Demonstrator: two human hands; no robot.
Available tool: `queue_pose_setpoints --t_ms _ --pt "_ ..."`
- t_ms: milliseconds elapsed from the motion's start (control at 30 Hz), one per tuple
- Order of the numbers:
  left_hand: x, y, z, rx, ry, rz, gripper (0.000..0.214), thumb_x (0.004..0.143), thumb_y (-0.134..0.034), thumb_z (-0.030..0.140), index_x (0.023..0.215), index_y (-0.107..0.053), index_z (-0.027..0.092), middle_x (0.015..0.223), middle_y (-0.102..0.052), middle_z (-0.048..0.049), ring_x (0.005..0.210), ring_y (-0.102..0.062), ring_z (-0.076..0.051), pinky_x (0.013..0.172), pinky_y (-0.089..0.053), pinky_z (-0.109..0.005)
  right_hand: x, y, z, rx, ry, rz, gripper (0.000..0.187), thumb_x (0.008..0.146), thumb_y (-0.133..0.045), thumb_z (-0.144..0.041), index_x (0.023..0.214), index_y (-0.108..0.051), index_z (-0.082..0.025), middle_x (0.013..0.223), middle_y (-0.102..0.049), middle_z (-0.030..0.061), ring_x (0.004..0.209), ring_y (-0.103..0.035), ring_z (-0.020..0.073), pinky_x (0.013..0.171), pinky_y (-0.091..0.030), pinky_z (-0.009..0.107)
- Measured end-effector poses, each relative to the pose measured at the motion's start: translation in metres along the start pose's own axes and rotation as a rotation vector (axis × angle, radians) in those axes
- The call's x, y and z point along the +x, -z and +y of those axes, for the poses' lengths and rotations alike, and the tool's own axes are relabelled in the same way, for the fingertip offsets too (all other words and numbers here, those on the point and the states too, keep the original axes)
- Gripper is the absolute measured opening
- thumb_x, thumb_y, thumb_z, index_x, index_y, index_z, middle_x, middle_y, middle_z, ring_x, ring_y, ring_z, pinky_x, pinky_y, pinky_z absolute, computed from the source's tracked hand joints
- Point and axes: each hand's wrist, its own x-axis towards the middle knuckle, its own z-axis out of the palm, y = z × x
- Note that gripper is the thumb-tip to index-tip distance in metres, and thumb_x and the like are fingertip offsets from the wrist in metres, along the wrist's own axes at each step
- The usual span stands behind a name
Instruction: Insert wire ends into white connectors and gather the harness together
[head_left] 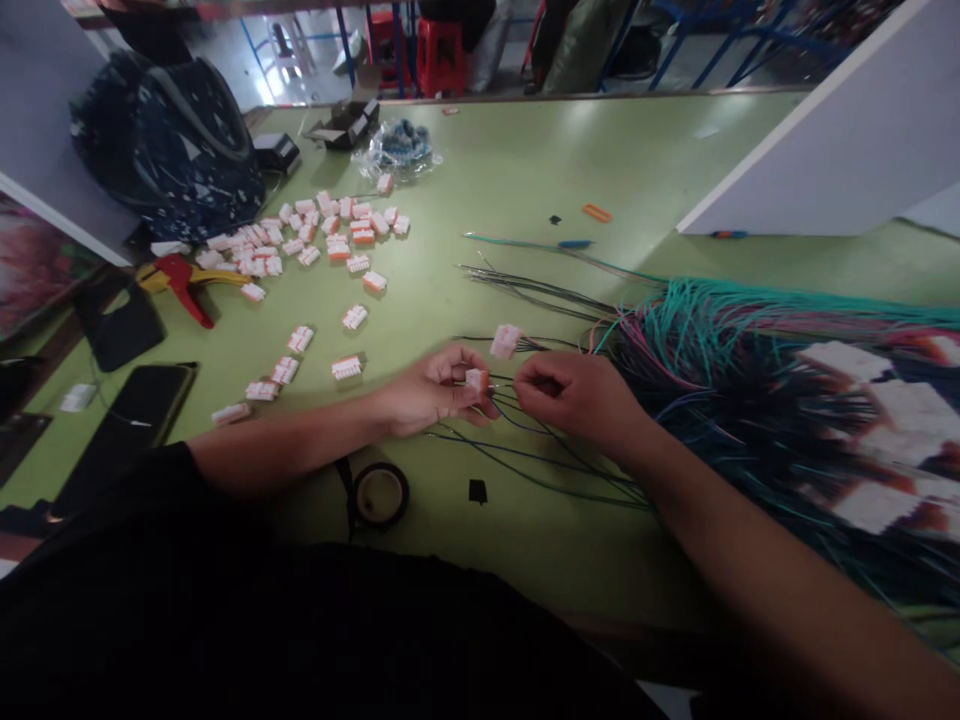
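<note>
Pinched in the fingers of my left hand (431, 392) is a white and orange wire connector (475, 380). Just to its right, my right hand (577, 393) is closed, thumb and fingertips together on a thin wire (501, 386) whose end points at the connector's orange side. I cannot tell whether the wire tip is inside it. Another white connector (506, 341), with dark wires in it, lies just beyond my hands. Loose green and blue wires (525, 455) run under and in front of my right hand toward the large wire bundle (697, 340) on the right.
Many loose connectors (337, 245) lie scattered at the left. Near them are red and yellow pliers (184, 285), a dark bag (169, 140) and a phone (127, 430). A black tape roll (380, 495) sits close to my body. White panels (817, 130) border the green table (525, 160).
</note>
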Motion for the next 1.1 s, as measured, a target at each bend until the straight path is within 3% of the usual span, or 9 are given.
queue_pose_setpoints --t_ms 500,1000,1100 --pt "-0.001 -0.002 0.001 0.044 0.01 0.031 0.028 0.071 -0.067 0.014 0.086 -0.044 0.016 0.075 -0.057 0.0029 0.07 -0.063 -0.011 0.063 -0.05 -0.025 -0.001 -0.005 -0.005 -0.129 -0.115 0.039 0.016 0.066 -0.047 -0.022 0.051 -0.047 -0.017 0.046 -0.044 -0.0031 0.046 -0.035 0.0074 0.049 -0.021 0.023" --pt "-0.002 -0.007 -0.002 0.172 0.047 0.109 0.022 0.073 -0.063 0.014 0.086 -0.045 0.016 0.07 -0.059 0.003 0.064 -0.06 -0.009 0.059 -0.048 -0.022 0.0 -0.026 -0.007 -0.045 -0.069 0.004 0.025 0.072 -0.045 -0.028 0.05 -0.047 -0.017 0.044 -0.042 -0.004 0.044 -0.031 0.0064 0.047 -0.019 0.023" --pt "-0.003 -0.006 -0.001 0.19 0.047 0.092 0.022 0.074 -0.063 0.016 0.086 -0.044 0.016 0.069 -0.059 0.0032 0.062 -0.061 -0.009 0.06 -0.048 -0.023 0.0 -0.025 -0.004 0.008 -0.073 -0.02 0.025 0.075 -0.045 -0.028 0.053 -0.049 -0.017 0.047 -0.045 -0.0034 0.046 -0.035 0.0071 0.048 -0.024 0.022"
